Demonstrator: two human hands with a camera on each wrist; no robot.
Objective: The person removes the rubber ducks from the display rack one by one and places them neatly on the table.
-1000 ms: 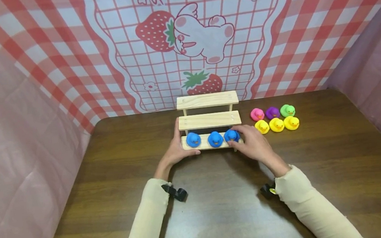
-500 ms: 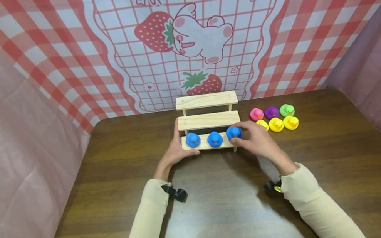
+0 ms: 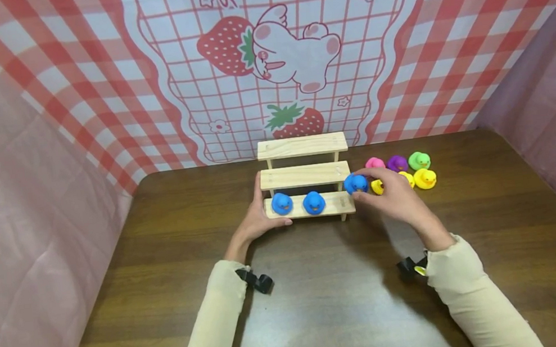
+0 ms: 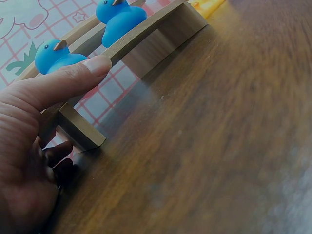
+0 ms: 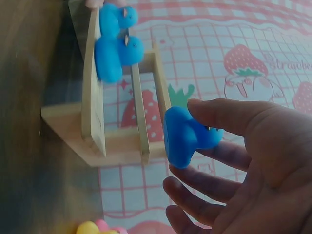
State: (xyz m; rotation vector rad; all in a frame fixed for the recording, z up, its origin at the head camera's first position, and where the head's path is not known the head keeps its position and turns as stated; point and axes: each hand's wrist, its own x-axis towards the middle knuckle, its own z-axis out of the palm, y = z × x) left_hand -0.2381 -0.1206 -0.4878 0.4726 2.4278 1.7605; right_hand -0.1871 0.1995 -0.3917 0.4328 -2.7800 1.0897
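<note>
A three-tier wooden shelf (image 3: 305, 176) stands at the back of the table, with two blue rubber ducks (image 3: 314, 203) on its lowest step. My left hand (image 3: 257, 218) grips the left end of that step. In the left wrist view its thumb (image 4: 73, 80) lies along the front edge, while the other fingers are partly hidden behind the leg. Between thumb and fingers my right hand (image 3: 393, 192) pinches a third blue rubber duck (image 5: 181, 136). That duck is off the step, just beyond the shelf's right end.
Right of the shelf, pink, purple (image 3: 397, 163) and green (image 3: 419, 160) ducks form a back row. Yellow ducks (image 3: 425, 179) stand in front, partly covered by my right hand. A checked strawberry cloth (image 3: 296, 53) hangs behind the table (image 3: 174, 252).
My right hand has lifted the third blue duck off the lowest step and carried it to the right. The left hand keeps its place on the shelf.
</note>
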